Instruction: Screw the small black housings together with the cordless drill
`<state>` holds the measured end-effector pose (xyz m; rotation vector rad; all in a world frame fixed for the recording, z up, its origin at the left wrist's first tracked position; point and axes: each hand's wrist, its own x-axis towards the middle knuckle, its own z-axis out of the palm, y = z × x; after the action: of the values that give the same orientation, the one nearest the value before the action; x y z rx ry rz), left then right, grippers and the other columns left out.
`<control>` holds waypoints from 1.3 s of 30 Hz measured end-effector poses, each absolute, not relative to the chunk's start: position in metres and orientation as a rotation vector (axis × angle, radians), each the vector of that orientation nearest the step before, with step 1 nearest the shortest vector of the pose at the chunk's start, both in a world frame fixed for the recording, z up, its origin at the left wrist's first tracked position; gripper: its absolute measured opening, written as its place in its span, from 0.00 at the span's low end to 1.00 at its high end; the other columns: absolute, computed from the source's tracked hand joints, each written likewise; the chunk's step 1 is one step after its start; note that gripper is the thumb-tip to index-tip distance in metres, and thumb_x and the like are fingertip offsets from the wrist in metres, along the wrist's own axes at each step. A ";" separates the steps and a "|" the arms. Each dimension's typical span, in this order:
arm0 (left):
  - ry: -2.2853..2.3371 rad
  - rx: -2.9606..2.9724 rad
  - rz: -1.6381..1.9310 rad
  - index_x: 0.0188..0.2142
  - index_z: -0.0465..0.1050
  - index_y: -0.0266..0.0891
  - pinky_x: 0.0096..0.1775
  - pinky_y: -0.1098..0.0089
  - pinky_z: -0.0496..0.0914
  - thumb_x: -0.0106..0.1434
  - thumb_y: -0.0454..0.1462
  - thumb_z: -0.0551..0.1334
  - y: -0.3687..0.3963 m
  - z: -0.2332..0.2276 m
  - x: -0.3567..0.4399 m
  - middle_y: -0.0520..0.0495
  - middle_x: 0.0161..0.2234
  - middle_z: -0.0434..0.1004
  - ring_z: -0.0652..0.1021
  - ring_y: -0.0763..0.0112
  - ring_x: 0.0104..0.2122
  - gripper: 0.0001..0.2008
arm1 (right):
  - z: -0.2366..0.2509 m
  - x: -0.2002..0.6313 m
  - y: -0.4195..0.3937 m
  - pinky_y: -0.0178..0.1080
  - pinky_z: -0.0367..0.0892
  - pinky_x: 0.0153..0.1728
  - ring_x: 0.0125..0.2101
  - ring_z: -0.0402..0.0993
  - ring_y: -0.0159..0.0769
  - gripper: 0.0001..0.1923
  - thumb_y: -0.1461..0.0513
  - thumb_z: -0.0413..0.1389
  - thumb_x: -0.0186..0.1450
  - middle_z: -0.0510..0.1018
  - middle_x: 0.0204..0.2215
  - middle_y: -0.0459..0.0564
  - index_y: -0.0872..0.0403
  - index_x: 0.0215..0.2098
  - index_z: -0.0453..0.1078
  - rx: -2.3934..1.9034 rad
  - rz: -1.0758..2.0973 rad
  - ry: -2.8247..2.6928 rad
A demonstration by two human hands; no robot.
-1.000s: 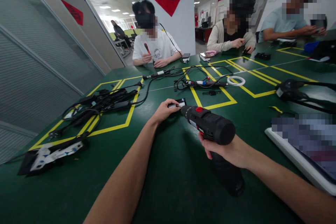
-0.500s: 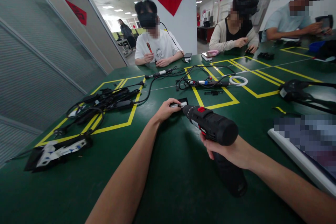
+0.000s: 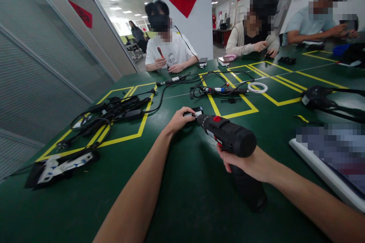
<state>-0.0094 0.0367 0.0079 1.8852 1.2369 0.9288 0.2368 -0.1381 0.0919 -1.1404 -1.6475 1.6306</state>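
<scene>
Two hands busy: R hand (image 3: 252,168) wrapped round drill (image 3: 228,134) grip, L hand (image 3: 180,120) fingers closed on small blk/white part (image 3: 199,111) on green table (image 3: 188,197). Bit (image 3: 195,115) looks to be at part, so prob. mid-job; can't tell what's fastened or left.

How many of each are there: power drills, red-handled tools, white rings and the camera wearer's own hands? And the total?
Power drill: 1
Red-handled tool: 1
White ring: 1
Wearer's left hand plus right hand: 2
Total: 5
</scene>
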 end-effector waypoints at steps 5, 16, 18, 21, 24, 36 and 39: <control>1.245 1.880 0.927 0.36 0.74 0.41 0.52 0.63 0.64 0.49 0.41 0.65 0.035 0.009 -0.008 0.48 0.45 0.72 0.72 0.63 0.47 0.14 | 0.093 0.236 -0.139 0.38 0.67 0.32 0.23 0.69 0.31 0.05 0.66 0.55 0.59 0.70 0.21 0.41 0.54 0.35 0.68 -1.135 1.619 -1.650; 1.258 1.845 0.925 0.36 0.74 0.40 0.51 0.63 0.65 0.49 0.41 0.65 0.035 0.010 -0.007 0.48 0.46 0.72 0.72 0.63 0.45 0.14 | 0.094 0.238 -0.138 0.38 0.67 0.32 0.24 0.70 0.31 0.05 0.66 0.55 0.59 0.70 0.22 0.42 0.54 0.35 0.68 -1.142 1.631 -1.650; 1.239 1.848 0.930 0.36 0.74 0.41 0.51 0.63 0.65 0.49 0.41 0.65 0.036 0.010 -0.007 0.48 0.45 0.72 0.72 0.63 0.45 0.14 | 0.093 0.238 -0.138 0.38 0.68 0.32 0.24 0.70 0.31 0.05 0.66 0.56 0.59 0.70 0.22 0.42 0.54 0.35 0.68 -1.139 1.633 -1.647; 1.218 1.867 0.945 0.36 0.74 0.41 0.53 0.62 0.63 0.49 0.40 0.65 0.037 0.008 -0.008 0.48 0.45 0.72 0.72 0.63 0.46 0.13 | 0.093 0.236 -0.138 0.37 0.67 0.30 0.23 0.69 0.31 0.04 0.66 0.56 0.58 0.70 0.21 0.42 0.54 0.34 0.67 -1.145 1.622 -1.640; 1.239 1.874 0.942 0.36 0.74 0.40 0.53 0.62 0.63 0.49 0.40 0.65 0.037 0.008 -0.008 0.48 0.45 0.72 0.72 0.63 0.47 0.13 | 0.093 0.236 -0.139 0.37 0.67 0.29 0.22 0.69 0.31 0.04 0.65 0.55 0.58 0.70 0.21 0.41 0.54 0.33 0.67 -1.143 1.611 -1.643; 1.220 1.857 0.948 0.36 0.74 0.40 0.53 0.63 0.63 0.49 0.41 0.65 0.037 0.007 -0.009 0.48 0.44 0.72 0.72 0.63 0.46 0.14 | 0.089 0.237 -0.138 0.39 0.67 0.33 0.23 0.69 0.32 0.05 0.65 0.55 0.59 0.70 0.21 0.41 0.54 0.35 0.67 -1.130 1.632 -1.639; 1.226 1.853 0.943 0.36 0.74 0.41 0.52 0.63 0.64 0.49 0.41 0.65 0.037 0.008 -0.008 0.48 0.45 0.72 0.72 0.63 0.47 0.14 | 0.090 0.238 -0.138 0.40 0.67 0.33 0.24 0.69 0.32 0.05 0.65 0.55 0.59 0.69 0.22 0.41 0.54 0.35 0.66 -1.139 1.628 -1.651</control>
<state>-0.0080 0.0371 0.0075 1.8529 1.2264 0.9432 0.2378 -0.1382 0.0901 -1.1386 -1.6507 1.6276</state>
